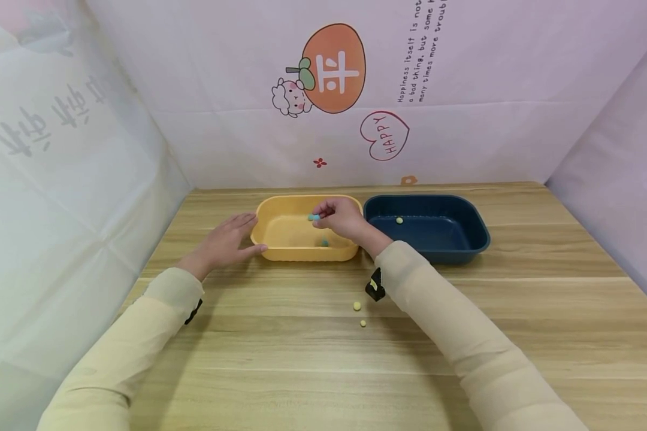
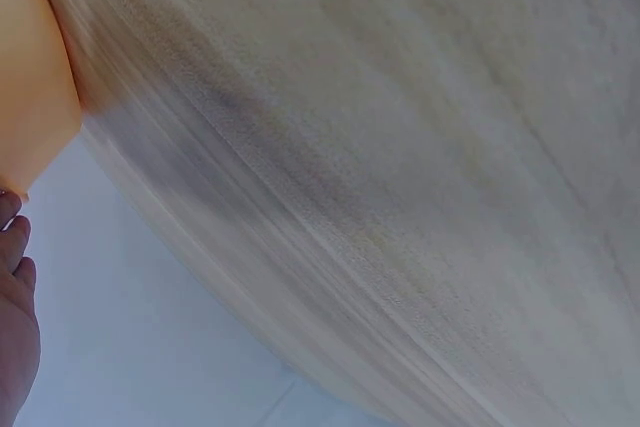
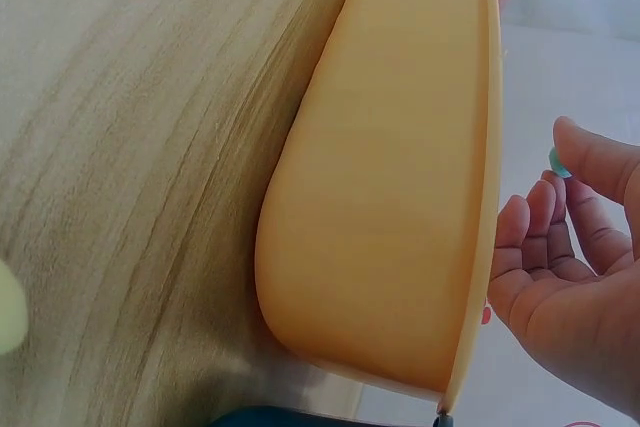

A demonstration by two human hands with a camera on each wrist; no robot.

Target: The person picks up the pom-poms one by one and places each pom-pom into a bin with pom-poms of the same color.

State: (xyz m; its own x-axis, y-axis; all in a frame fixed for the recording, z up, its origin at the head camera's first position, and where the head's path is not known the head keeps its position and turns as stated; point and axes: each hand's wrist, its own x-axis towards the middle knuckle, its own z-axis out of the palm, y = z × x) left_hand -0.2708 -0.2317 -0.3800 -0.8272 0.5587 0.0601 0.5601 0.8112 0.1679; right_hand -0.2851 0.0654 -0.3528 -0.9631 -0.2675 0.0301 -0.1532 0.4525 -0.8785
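Note:
My right hand (image 1: pixel 341 216) is over the yellow tub (image 1: pixel 307 254) and pinches a small teal ball (image 3: pixel 558 162) between thumb and forefinger. In the head view a greenish spot sits right beside those fingertips; whether it is part of the ball or a second one, I cannot tell. Another teal ball (image 1: pixel 325 243) lies inside the tub near its front wall. At the tub's left end rests my left hand (image 1: pixel 226 239), fingers extended along the rim and thumb at the front corner. Only a few of its fingers (image 2: pixel 15 242) show at the edge of the left wrist view.
Right of the yellow tub stands a dark blue tub (image 1: pixel 453 257) with a pale yellow ball (image 1: pixel 399 220) in it. Two more yellow balls, a larger one (image 1: pixel 357 306) and a smaller one (image 1: pixel 363 323), lie on the wooden table (image 1: pixel 280 359). A printed cloth (image 1: pixel 221 143) hangs behind.

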